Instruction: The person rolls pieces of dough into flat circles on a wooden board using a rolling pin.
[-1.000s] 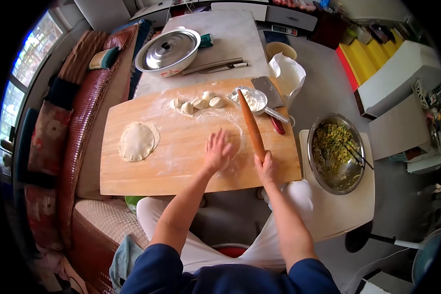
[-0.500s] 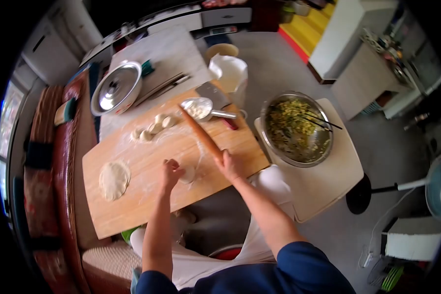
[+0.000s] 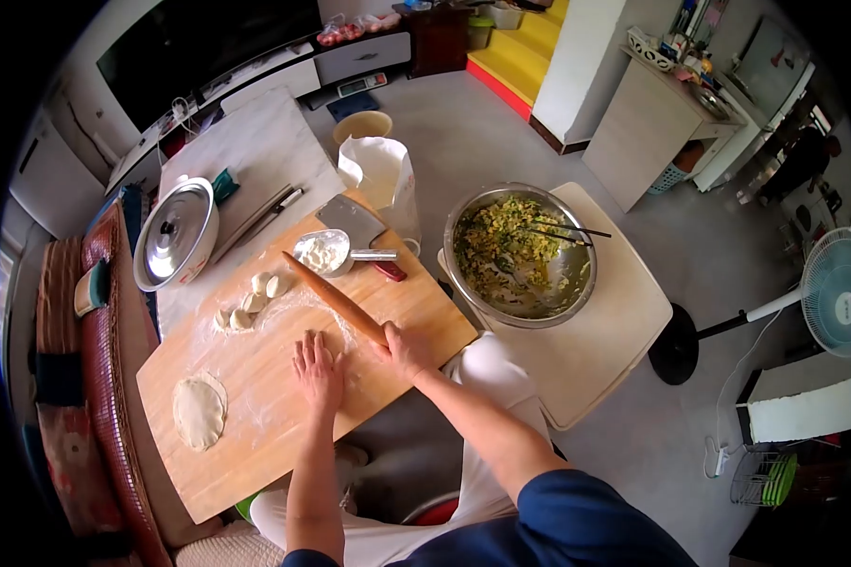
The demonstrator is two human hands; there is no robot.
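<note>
On the floured wooden board (image 3: 255, 420), my left hand (image 3: 319, 373) lies palm down with its fingers stretched out. Whatever is beneath that palm is hidden. My right hand (image 3: 408, 352) grips the near end of a wooden rolling pin (image 3: 336, 299), which slants away to the left. Several small dough pieces (image 3: 253, 302) sit in a row beyond my left hand. A flat, folded-looking piece of dough (image 3: 199, 412) rests at the board's left side. Near the pin's far tip is a metal scoop (image 3: 321, 253) with flour in it, beside a cleaver (image 3: 352, 223).
To the right, a steel bowl (image 3: 577, 307) of chopped filling with chopsticks (image 3: 577, 231) stands on a cream stool (image 3: 624, 331). A lidded pot (image 3: 175, 231) is on the marble table (image 3: 255, 132). Beyond the board's corner is a white sack (image 3: 383, 175); a fan (image 3: 830, 293) stands far right.
The view has tilted up. My left hand has gone from curled fingers to lying flat, over about where a small dough round lay. My right hand still holds the rolling pin.
</note>
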